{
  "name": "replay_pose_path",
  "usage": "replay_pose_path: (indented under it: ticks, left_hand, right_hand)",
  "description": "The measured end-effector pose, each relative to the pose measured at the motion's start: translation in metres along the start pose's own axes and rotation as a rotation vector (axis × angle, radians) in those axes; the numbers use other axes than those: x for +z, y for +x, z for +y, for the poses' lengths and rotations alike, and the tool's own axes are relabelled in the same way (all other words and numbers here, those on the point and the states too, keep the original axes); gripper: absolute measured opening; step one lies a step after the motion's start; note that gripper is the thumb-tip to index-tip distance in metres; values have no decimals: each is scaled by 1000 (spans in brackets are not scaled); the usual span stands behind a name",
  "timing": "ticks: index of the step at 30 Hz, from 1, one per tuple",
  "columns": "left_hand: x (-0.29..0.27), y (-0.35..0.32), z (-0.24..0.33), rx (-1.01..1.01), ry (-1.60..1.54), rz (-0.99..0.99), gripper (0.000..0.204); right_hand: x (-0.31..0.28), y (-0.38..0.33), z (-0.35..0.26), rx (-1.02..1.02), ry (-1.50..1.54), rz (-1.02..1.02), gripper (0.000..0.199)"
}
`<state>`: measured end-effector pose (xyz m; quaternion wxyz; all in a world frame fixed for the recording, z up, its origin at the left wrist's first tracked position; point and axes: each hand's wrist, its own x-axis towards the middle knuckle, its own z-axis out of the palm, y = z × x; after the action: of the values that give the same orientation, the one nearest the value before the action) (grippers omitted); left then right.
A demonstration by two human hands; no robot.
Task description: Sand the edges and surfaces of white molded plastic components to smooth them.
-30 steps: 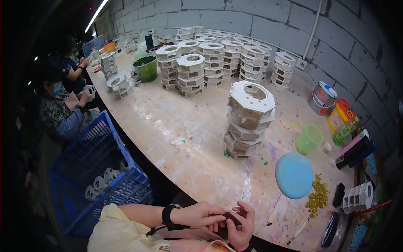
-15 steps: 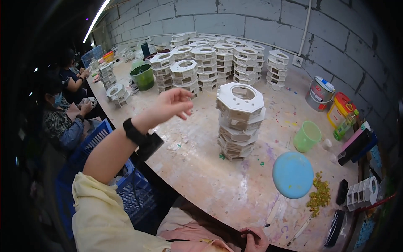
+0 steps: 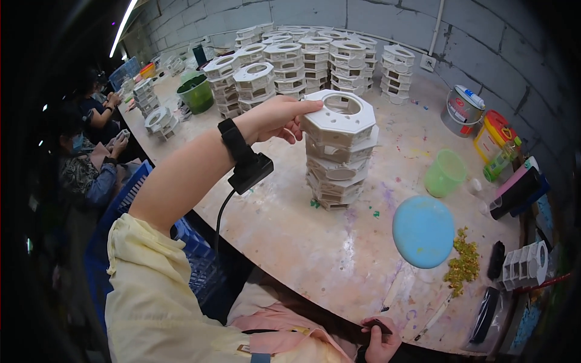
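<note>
My left hand (image 3: 279,118) is at the top of a stack of white octagonal frames (image 3: 342,172) on the table. Its thumb lies on the rim of the uppermost white octagonal frame (image 3: 357,125), with the fingers curled below at its left side. That frame has a large round hole in its top and several small ones. Low in the picture, at the table's front edge, my right hand (image 3: 382,345) is closed around a small dark flat piece (image 3: 380,325), whose kind I cannot make out.
More stacks of white frames (image 3: 284,63) crowd the back by a block wall. A green bucket (image 3: 196,95) stands left of them. To the right are a light green cup (image 3: 446,173), a blue disc (image 3: 423,232) and yellowish scraps (image 3: 463,260). Two people sit at the left beyond a blue crate (image 3: 203,266).
My left hand has moved right and taken hold of the uppermost frame's edge. My right hand has shifted slightly right and up, showing more of the dark piece. The view has shifted a little.
</note>
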<state>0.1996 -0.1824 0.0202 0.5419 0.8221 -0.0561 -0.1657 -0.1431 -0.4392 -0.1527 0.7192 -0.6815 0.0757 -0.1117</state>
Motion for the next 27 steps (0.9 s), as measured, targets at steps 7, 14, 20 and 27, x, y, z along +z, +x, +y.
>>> replay_pose_path:
  ticks: [7,14,20,27]
  left_hand:
    - [0,-7,-1,51,-206,15,46]
    - [-1,-49,-2,211,-344,-44,38]
    - [50,-128,-56,190,-524,-208,47]
    - [102,-185,-105,15,-566,-197,60]
  right_hand:
    - [2,3,0,-45,-60,-66,14]
    - [11,3,2,-22,-7,9,20]
    - [23,8,-6,-89,127,-35,16]
    - [44,16,-19,-98,227,-171,20]
